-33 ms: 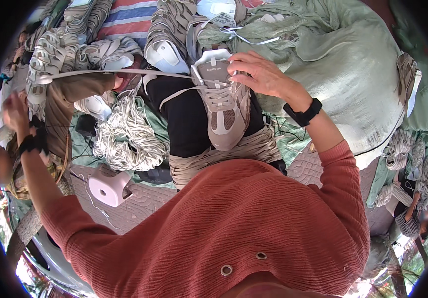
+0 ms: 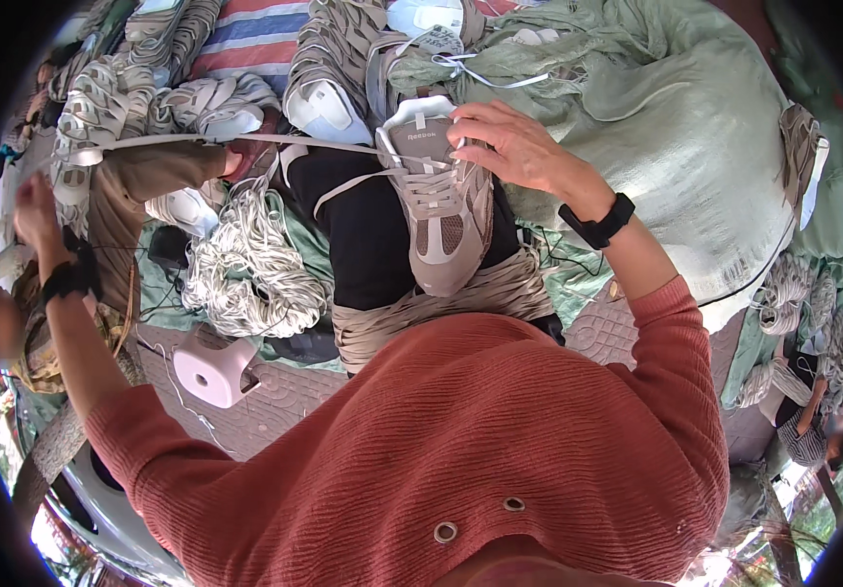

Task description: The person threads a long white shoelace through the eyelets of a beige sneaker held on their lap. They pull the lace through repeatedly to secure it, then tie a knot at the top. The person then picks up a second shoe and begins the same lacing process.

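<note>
Sneaker lay on your lap, lace stretched left

The sneaker rested on your black trousers, toe pointing toward you, its tongue upright. Your right hand pinched the right edge of its collar between thumb and fingers. One strand of the lace ran taut from the eyelets to your left; another looped loosely beside the shoe. Your left hand was far out near the rim, apparently curled, but I cannot tell whether it held the lace. Tan strips crossed your lap below the toe. Farther left were a heap of white laces and a pink stool; to the right bulged a pale green sack.
</note>
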